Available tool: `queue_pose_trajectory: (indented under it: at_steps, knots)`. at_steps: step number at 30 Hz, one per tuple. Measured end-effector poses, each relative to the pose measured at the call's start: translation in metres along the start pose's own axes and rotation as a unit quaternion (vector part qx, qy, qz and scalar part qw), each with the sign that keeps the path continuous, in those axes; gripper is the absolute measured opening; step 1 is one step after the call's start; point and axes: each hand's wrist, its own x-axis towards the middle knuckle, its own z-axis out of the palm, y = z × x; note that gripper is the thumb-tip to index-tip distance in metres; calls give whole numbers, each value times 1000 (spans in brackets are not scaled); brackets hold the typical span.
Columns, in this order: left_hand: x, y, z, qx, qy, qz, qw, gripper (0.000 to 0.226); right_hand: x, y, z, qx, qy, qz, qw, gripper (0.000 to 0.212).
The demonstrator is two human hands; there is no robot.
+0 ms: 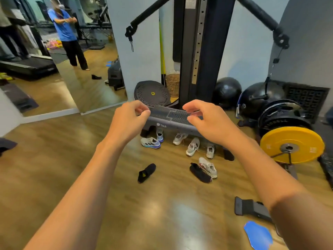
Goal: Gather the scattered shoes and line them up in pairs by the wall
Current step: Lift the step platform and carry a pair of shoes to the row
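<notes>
Fingers (137, 105) curl empty above six pale shoes (192, 147), two black shoes (146, 173).

Wooden floor (162, 213) under roughly eight shoes (150, 142)

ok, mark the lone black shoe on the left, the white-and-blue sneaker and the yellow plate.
lone black shoe (146, 173): head view, middle of upper.
white-and-blue sneaker (151, 142): head view, side of upper.
yellow plate (295, 138): head view, face above the hub.
</notes>
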Motion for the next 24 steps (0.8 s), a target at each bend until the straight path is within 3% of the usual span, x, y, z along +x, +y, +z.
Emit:
queue_pose_trajectory:
  at_steps: [9, 13, 19, 24]
  knots:
    - [186, -99, 76, -9, 12, -103, 995, 13, 228, 66, 77, 35, -88, -15, 995, 30]
    - [274, -154, 129, -44, 12, -155, 987, 14, 314, 111, 112, 50, -95, 28, 994, 31]
    - [379, -218, 212, -69, -27, -212, 975, 11, 421, 175, 165, 88, -140, 89, 982, 32]
    - [440, -282, 289, -70, -70, -291, 952, 14, 503, 237, 218, 73, -172, 85, 979, 30]
